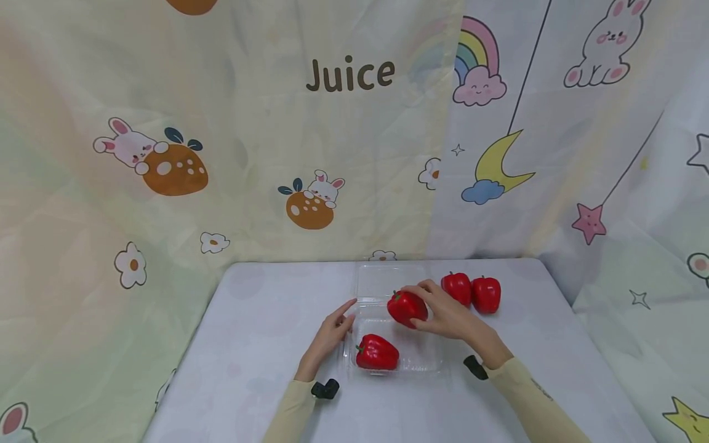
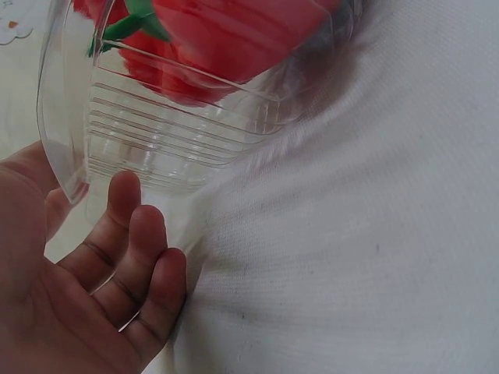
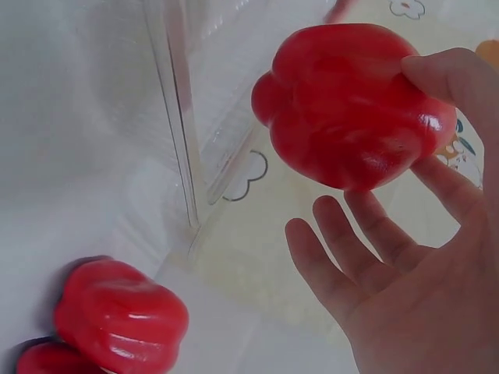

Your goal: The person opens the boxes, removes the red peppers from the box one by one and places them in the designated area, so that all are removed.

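A red bell pepper [image 1: 407,309] is held in my right hand [image 1: 445,311] above the clear plastic clamshell container [image 1: 421,357]. The right wrist view shows the thumb on one side of this pepper [image 3: 351,109] and fingers on the other. Another red bell pepper [image 1: 378,352] with a green stem lies on its side in the container's front left part. My left hand [image 1: 330,334] is at the container's left edge, fingers extended along it. In the left wrist view, the left hand [image 2: 101,273] has fingertips right at the ribbed clear wall [image 2: 156,140].
Two more red bell peppers, one at the left [image 1: 456,288] and one at the right [image 1: 487,294], sit side by side on the white table [image 1: 266,344], right of the container. Its open lid [image 1: 390,280] lies toward the back edge. A printed curtain [image 1: 249,123] hangs behind.
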Motion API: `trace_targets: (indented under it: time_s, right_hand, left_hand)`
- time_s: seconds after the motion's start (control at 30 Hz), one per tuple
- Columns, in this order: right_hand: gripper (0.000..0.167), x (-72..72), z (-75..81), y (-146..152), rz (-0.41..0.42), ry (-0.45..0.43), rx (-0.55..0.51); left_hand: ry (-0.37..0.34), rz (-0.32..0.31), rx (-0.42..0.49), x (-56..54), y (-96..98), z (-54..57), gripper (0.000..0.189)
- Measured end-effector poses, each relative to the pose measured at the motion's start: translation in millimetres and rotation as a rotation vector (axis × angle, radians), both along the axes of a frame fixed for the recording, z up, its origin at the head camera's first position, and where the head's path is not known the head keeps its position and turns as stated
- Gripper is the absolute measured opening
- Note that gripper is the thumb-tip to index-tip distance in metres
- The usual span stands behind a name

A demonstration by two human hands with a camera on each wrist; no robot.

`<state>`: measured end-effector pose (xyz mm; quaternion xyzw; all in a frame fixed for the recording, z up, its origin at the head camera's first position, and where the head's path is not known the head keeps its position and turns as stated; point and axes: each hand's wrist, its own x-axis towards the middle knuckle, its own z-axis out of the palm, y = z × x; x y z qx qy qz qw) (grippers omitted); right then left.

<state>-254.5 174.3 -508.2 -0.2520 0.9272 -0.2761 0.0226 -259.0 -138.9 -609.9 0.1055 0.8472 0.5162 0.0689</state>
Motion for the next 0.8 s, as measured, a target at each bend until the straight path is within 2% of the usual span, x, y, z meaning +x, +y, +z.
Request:
trace_targets:
  time_s: [0.5,0.8]
  right_hand:
    - [0.087,2.2,-2.9,11,-0.026,0.0,-0.044]
    - [0.086,6.1,1.6,17,-0.03,0.011,-0.065]
  left_hand:
    - [-0.007,0.003,0.002,-1.3,-0.4,-3.4,0.048]
    - [-0.001,0.005,0.002,0.0,-0.3,-1.5,0.048]
